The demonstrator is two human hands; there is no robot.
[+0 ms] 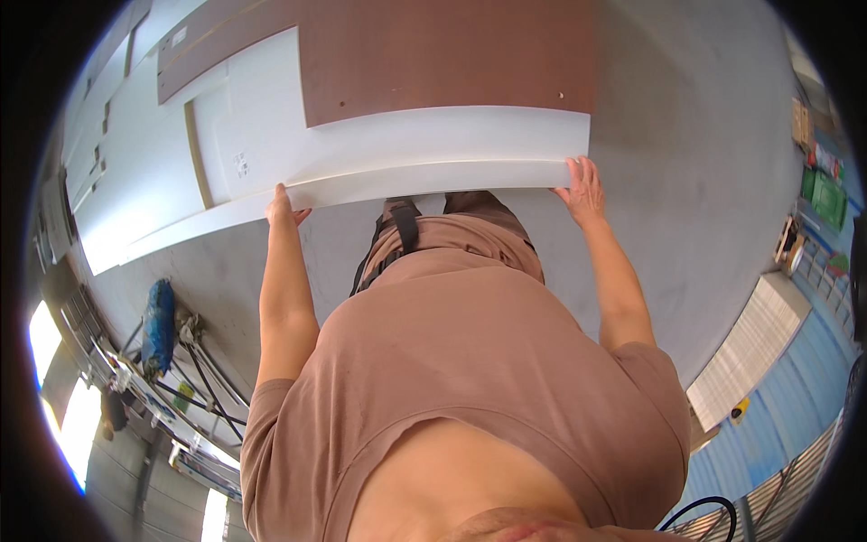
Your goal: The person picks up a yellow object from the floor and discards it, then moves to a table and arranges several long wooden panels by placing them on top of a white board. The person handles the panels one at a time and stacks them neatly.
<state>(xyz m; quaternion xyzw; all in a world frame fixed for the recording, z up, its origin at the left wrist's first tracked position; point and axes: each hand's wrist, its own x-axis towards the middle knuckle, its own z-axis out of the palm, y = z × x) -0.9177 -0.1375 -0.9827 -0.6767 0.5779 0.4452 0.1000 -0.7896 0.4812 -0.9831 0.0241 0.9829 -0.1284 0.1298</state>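
Observation:
A long, narrow white board (433, 176) runs across in front of me, along the near side of a stack of panels. My left hand (284, 208) is closed on its near edge, thumb on top and fingers partly hidden beneath. At the board's right end my right hand (583, 190) grips the corner, fingers over the top. Just beyond it lies a wider white panel (452, 137), and a brown panel (442, 59) with small holes near its edge covers part of that.
More white panels (144, 163) and a brown strip (221, 54) lie at the far left. Grey floor (695, 172) stretches to the right. A blue bundle (158, 330) and metal frames stand at left; a green crate (826, 200) and a pale stack of sheets (750, 348) at right.

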